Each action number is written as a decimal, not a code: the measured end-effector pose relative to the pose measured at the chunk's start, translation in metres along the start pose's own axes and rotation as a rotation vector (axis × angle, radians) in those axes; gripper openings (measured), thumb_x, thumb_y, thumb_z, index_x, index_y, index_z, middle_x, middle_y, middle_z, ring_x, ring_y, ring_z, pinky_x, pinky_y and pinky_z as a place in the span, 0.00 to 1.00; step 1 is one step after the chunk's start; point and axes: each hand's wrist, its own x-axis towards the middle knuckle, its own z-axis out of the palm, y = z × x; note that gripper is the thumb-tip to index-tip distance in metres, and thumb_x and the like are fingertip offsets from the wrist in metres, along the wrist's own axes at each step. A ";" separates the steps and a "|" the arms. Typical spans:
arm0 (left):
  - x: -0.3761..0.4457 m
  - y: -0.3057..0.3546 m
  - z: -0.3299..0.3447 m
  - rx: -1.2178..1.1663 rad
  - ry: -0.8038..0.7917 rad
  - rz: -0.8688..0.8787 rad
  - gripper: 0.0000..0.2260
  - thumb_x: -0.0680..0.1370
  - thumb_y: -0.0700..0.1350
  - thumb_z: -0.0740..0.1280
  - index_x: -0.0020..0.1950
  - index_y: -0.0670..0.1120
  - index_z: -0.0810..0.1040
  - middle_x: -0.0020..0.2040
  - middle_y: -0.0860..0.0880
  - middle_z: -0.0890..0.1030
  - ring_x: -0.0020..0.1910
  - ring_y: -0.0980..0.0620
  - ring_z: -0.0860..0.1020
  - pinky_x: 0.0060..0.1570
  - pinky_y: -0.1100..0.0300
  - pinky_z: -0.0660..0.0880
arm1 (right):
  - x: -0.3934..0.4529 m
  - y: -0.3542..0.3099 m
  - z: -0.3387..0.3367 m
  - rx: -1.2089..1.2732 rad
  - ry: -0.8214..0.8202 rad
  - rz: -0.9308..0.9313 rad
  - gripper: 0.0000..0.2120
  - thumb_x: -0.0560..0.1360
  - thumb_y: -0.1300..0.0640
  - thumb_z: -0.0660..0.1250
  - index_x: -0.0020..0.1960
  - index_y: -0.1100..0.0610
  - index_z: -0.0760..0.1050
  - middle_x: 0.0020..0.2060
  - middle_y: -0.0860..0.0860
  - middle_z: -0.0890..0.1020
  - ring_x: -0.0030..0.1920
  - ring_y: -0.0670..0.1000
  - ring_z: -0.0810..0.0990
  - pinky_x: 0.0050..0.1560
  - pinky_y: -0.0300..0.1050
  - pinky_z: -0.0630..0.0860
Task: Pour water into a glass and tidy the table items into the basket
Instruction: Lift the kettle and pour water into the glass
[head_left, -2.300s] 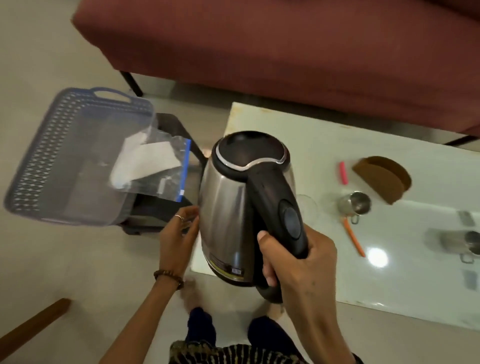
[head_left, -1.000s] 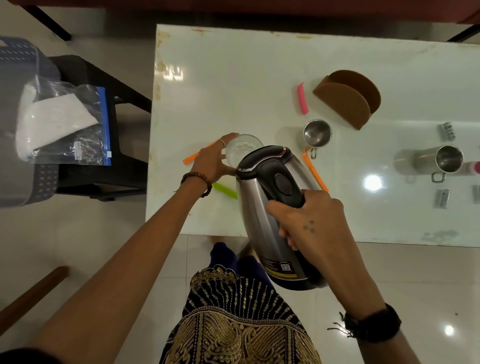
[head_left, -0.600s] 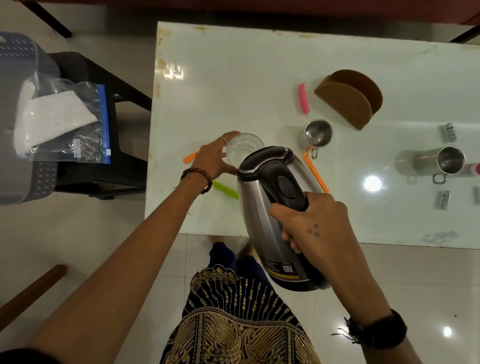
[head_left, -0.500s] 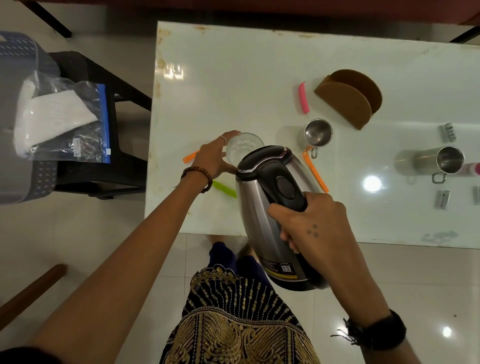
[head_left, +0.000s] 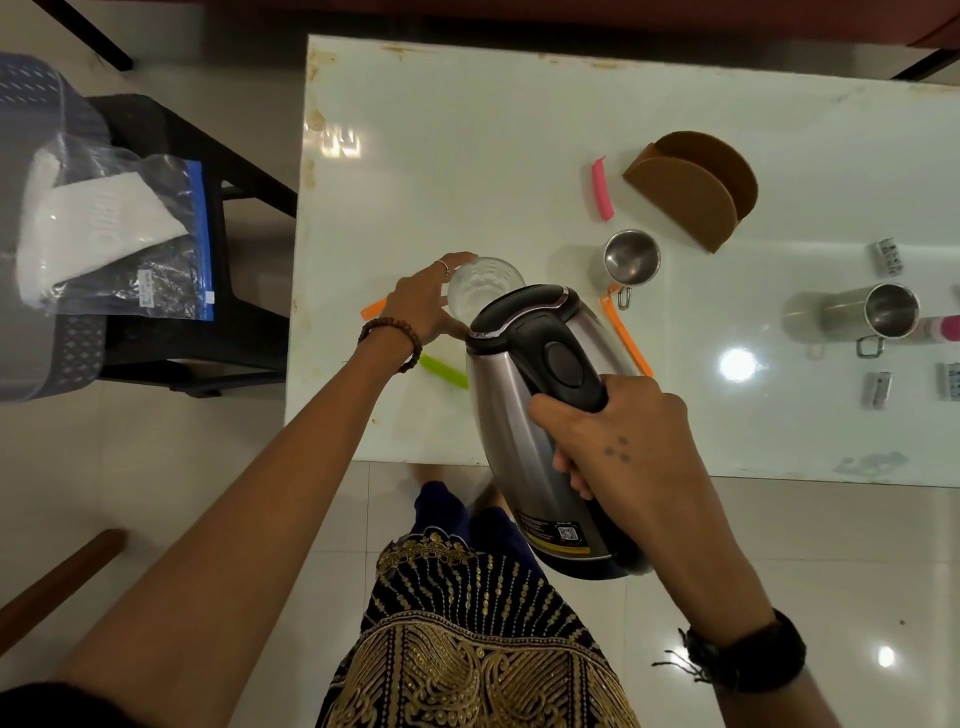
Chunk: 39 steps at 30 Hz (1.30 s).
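Nearest the camera, the right hand (head_left: 631, 452) grips the black handle of the kettle (head_left: 524, 421), fingers curled round it, and holds the kettle tilted with its lid end over the near edge of the white worktop (head_left: 467, 156). The kettle's top lies against the rim of the glass (head_left: 480, 286), which stands on the worktop just beyond it. The left hand (head_left: 423, 306) grasps the glass from its left side, fingers wrapped around the wall. A green stick (head_left: 441, 370) lies beside the kettle under the left wrist, an orange stick (head_left: 375, 310) shows from behind the left hand, and another orange stick (head_left: 626, 338) lies to the kettle's right. Farther on stand a small steel cup (head_left: 631, 257), a pink stick (head_left: 602, 189) and a brown holder (head_left: 693, 189). A larger steel mug (head_left: 852, 317) lies on its side at the right. Off the worktop to the left, the basket (head_left: 31, 104) holds a clear bag (head_left: 119, 239) with white paper inside.
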 end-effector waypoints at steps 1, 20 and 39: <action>0.000 0.000 0.000 -0.003 -0.002 0.002 0.36 0.63 0.32 0.75 0.67 0.49 0.68 0.64 0.46 0.74 0.57 0.50 0.75 0.56 0.61 0.72 | 0.000 0.000 0.000 -0.003 0.004 -0.001 0.17 0.64 0.47 0.63 0.34 0.62 0.76 0.30 0.62 0.81 0.30 0.59 0.77 0.40 0.53 0.81; 0.001 -0.001 0.000 0.004 0.001 -0.019 0.36 0.62 0.33 0.75 0.67 0.51 0.68 0.63 0.44 0.75 0.60 0.45 0.75 0.60 0.56 0.72 | -0.007 -0.004 -0.006 -0.017 0.001 0.030 0.14 0.64 0.48 0.65 0.30 0.60 0.76 0.21 0.53 0.78 0.23 0.48 0.74 0.32 0.45 0.78; 0.002 -0.002 -0.001 0.029 0.001 -0.016 0.36 0.62 0.33 0.75 0.67 0.50 0.68 0.64 0.44 0.75 0.61 0.45 0.75 0.59 0.56 0.72 | -0.012 -0.008 -0.007 -0.013 -0.026 0.039 0.14 0.65 0.49 0.65 0.27 0.57 0.75 0.15 0.46 0.74 0.17 0.41 0.71 0.30 0.38 0.75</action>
